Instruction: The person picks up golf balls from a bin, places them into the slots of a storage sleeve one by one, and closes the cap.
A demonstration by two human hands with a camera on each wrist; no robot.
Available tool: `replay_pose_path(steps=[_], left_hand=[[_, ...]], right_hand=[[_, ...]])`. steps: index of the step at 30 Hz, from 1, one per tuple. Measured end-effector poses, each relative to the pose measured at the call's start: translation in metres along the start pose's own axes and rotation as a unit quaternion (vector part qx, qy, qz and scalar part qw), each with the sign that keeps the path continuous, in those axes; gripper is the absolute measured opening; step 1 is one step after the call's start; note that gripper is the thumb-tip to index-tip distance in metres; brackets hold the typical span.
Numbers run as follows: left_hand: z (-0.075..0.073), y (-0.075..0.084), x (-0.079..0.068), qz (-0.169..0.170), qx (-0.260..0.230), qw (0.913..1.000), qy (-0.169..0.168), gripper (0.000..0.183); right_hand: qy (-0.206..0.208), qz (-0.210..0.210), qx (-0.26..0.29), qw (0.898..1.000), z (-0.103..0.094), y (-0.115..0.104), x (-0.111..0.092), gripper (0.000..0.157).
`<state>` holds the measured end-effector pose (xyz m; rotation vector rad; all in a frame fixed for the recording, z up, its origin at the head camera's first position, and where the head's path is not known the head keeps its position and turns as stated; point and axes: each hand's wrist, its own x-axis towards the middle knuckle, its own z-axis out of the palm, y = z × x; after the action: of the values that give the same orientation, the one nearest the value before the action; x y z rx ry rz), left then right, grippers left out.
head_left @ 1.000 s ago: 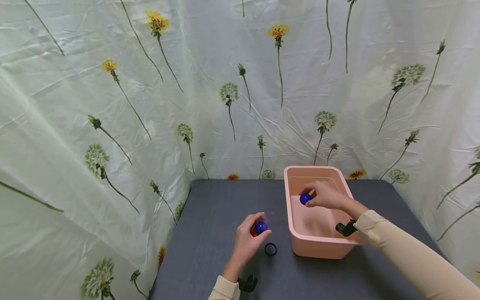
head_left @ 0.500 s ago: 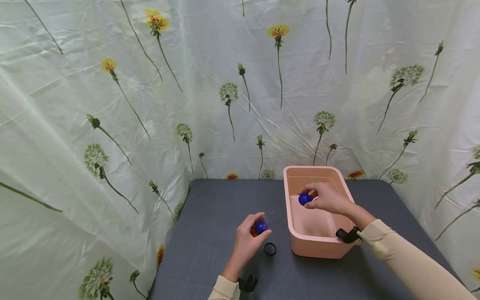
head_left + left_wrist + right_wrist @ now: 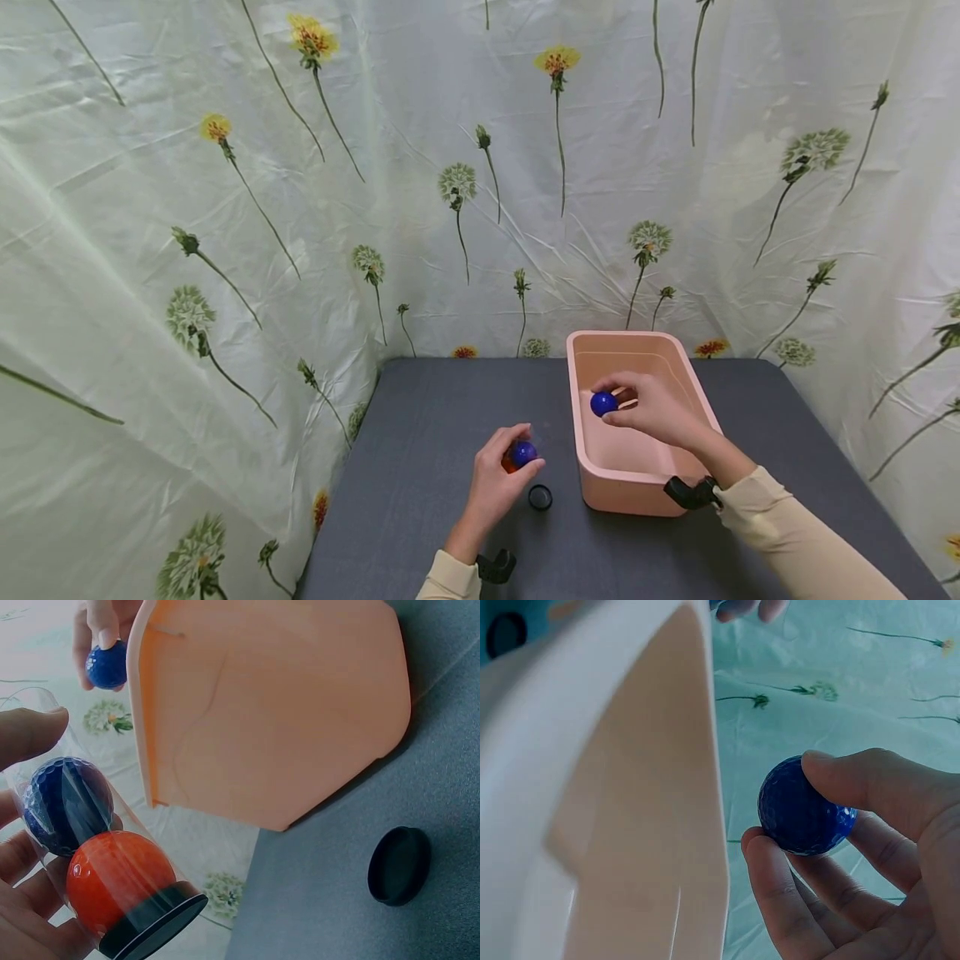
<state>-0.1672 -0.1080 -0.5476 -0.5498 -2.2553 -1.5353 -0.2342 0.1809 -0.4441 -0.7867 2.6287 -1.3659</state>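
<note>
My left hand (image 3: 495, 475) grips a clear plastic tube (image 3: 139, 825) with a black cap on its lower end. Inside the tube an orange golf ball (image 3: 120, 877) sits against the cap, with a blue golf ball (image 3: 67, 802) above it. The tube's upper end has no cap showing and is tilted. My right hand (image 3: 656, 408) pinches another blue golf ball (image 3: 802, 806) between thumb and fingers. In the head view that ball appears over the pink plastic bin (image 3: 626, 492); the right wrist view shows it above the rim level, beside the wall.
A loose black cap (image 3: 540, 497) lies on the dark grey table (image 3: 442, 408), between my left hand and the bin. Behind and to the left hangs a pale curtain (image 3: 420, 208) printed with dandelions.
My right hand has shifted slightly left and toward me with the blue golf ball. The left hand and the tube have stayed almost still.
</note>
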Motion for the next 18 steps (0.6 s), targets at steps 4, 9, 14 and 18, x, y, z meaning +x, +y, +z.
replay_pose_path(steps=[4, 9, 14, 18], left_hand=[[0.000, 0.000, -0.001, 0.003, 0.003, 1.0000, 0.001, 0.051], [0.001, 0.001, -0.002, 0.000, 0.005, 1.0000, 0.000, 0.052], [0.002, 0.003, -0.002, 0.003, 0.003, 1.0000, -0.003, 0.052], [0.002, 0.005, -0.001, 0.010, 0.008, 0.9999, -0.005, 0.052]], right_hand=[[0.015, -0.010, 0.025, 1.000, 0.008, -0.002, -0.006, 0.039], [0.031, -0.014, 0.055, 0.998, 0.019, -0.005, -0.013, 0.039], [0.043, -0.012, 0.077, 0.996, 0.031, -0.013, -0.018, 0.045], [0.061, -0.026, 0.094, 0.993, 0.041, -0.018, -0.021, 0.044]])
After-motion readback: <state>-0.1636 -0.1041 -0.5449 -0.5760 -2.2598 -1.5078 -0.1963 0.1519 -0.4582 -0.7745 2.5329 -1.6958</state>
